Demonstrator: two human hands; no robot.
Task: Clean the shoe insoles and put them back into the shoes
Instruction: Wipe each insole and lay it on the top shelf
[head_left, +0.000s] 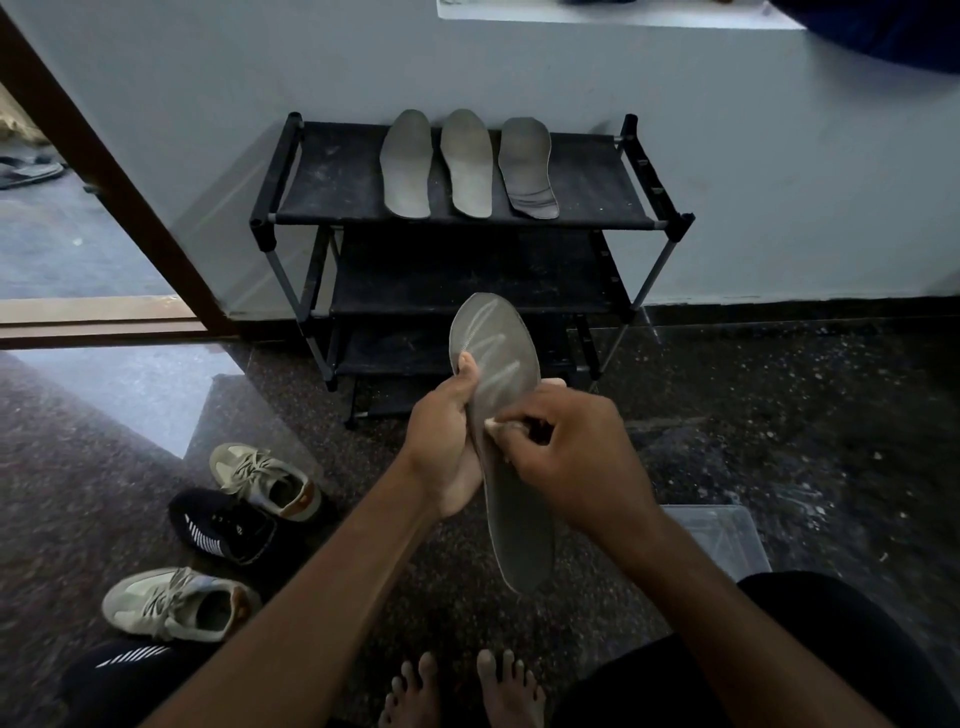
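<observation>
Three insoles (466, 162) lay on the rack (337, 176). The left hand (445, 452) gripped the fourth insole (501, 348), the right hand (574, 457) pinching a cloth (497, 427) against it. None was back in the shoes (265, 480) yet.

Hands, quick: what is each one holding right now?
Left hand: grips the insole, thumb on its face.
Right hand: pinches a small pale cloth, perhaps a wipe, against the insole.

left hand (445, 451) gripping grey insole (506, 447), right hand (574, 453) pinching white wipe (494, 427) on it
</observation>
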